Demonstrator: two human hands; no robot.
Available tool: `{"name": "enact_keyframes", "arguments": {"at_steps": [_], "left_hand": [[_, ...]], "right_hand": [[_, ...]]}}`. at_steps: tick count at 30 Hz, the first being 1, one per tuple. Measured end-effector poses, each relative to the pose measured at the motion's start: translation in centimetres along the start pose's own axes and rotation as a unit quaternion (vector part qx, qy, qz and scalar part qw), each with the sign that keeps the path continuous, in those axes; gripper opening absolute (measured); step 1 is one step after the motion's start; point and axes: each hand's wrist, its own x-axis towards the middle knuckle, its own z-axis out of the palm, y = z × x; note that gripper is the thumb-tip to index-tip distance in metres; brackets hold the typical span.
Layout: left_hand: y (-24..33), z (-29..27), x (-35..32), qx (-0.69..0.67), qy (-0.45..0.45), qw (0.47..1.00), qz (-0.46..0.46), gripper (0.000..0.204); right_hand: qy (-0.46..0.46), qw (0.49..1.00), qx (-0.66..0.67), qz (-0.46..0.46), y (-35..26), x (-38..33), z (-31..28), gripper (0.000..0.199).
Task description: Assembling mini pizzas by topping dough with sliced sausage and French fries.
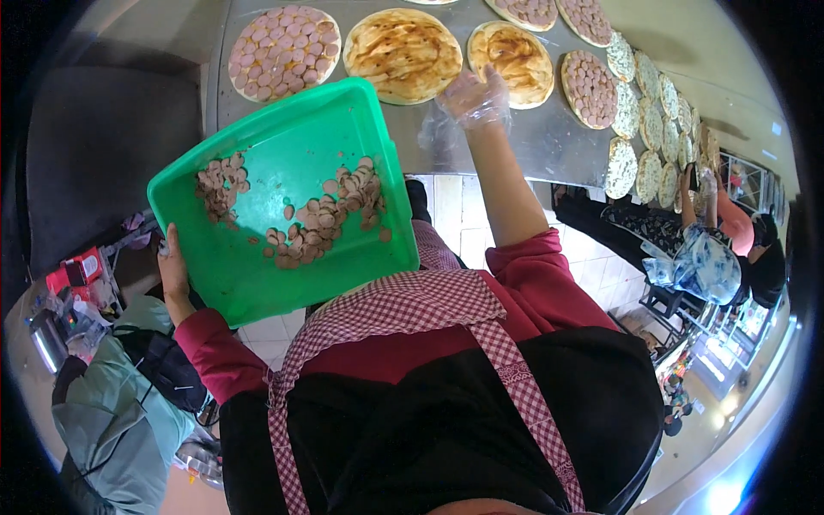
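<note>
My left hand [173, 273] grips the left side wall of a green plastic tub [275, 296], which tilts in front of my body. Sausage slices [322, 219] lie in it in a loose heap, with a smaller pile [221, 184] toward its left. My right hand [475, 99], in a clear plastic glove, is at the near-left edge of a sauce-covered pizza base [512, 64], fingers apart. Nothing shows in its grasp. Left of it lies another sauce-covered base [403, 56], and farther left a base topped with sausage slices [285, 53].
The metal table [549, 146] carries another sausage-topped base [589, 88] and several pale-topped bases [650, 130] to the right. Other people stand at the right [704, 257] and lower left [129, 421]. A dark panel [107, 154] is at the left.
</note>
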Motion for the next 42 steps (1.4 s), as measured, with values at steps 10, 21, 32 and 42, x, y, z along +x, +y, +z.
{"name": "enact_keyframes", "arguments": {"at_steps": [10, 21, 32, 42], "left_hand": [[-0.8, 0.1, 1.1, 0.041, -0.020, 0.999, -0.007, 0.066], [0.2, 1.0, -0.5, 0.045, 0.022, 0.999, -0.001, 0.075], [-4.7, -0.1, 2.7, 0.057, 0.008, 0.998, 0.032, 0.093], [0.8, 1.2, -1.1, -0.005, 0.010, 0.998, 0.067, 0.068]], "right_hand": [[-0.064, 0.993, 0.060, 0.084, 2.8, -0.9, -0.6, 0.078], [0.108, 0.928, -0.293, -0.203, 3.1, -3.0, 3.0, 0.056], [-0.239, 0.219, -0.871, -0.371, 7.8, 4.4, 10.6, 0.032], [-0.195, 0.173, -0.925, -0.277, 10.8, 8.9, 10.5, 0.034]]}}
